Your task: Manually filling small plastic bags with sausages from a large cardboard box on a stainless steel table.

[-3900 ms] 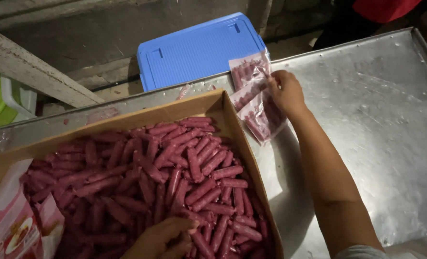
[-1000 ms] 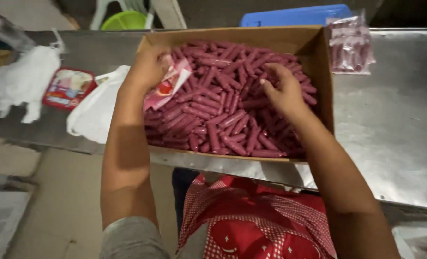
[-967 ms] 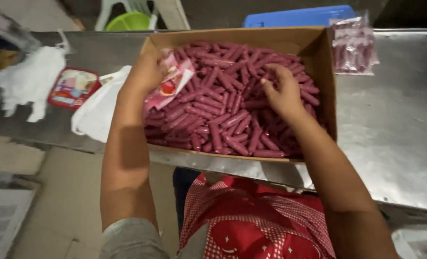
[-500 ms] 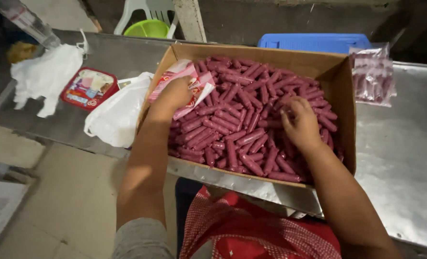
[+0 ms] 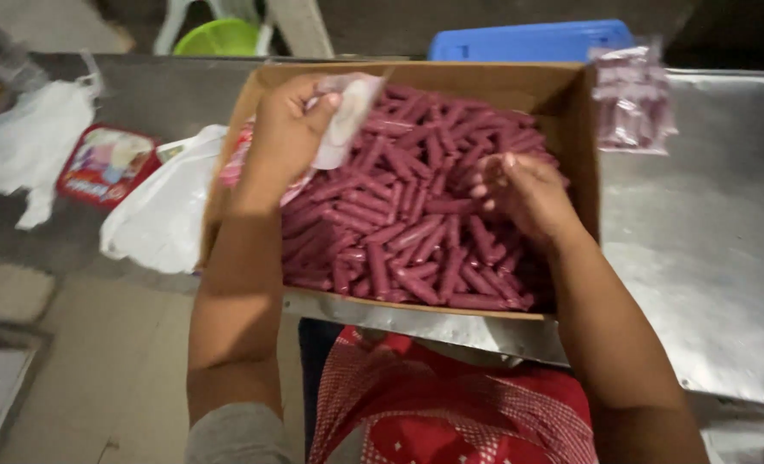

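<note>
The left hand (image 5: 286,129) is raised over the far left corner of the cardboard box (image 5: 581,137), its fingers pinched together on an empty pale plastic pouch (image 5: 347,116) that hangs from thumb and fingertips and droops toward the middle of the box. The pouch sits just right of the hand, above the sausages and partly hiding those beneath it. More pink printed pouches (image 5: 237,159) lie under the left wrist against the box's left wall.

The right hand (image 5: 523,193) hovers low over the right half of the box with its fingers curled inward; motion blur makes it impossible to tell whether it holds anything. It is right above the heap of small red sausages (image 5: 399,223), which fills the box from wall to wall, and the nearest ones lie directly below its fingertips.

The box rests on a steel table (image 5: 708,241) with its near edge at the table's rim. Beyond the box's right wall lies a stack of filled clear packets (image 5: 633,99). Left of the box are a white plastic bag (image 5: 163,210), a red printed tray (image 5: 105,163) and a crumpled white bag (image 5: 25,142). A blue plastic lid (image 5: 528,39) shows behind the box.
</note>
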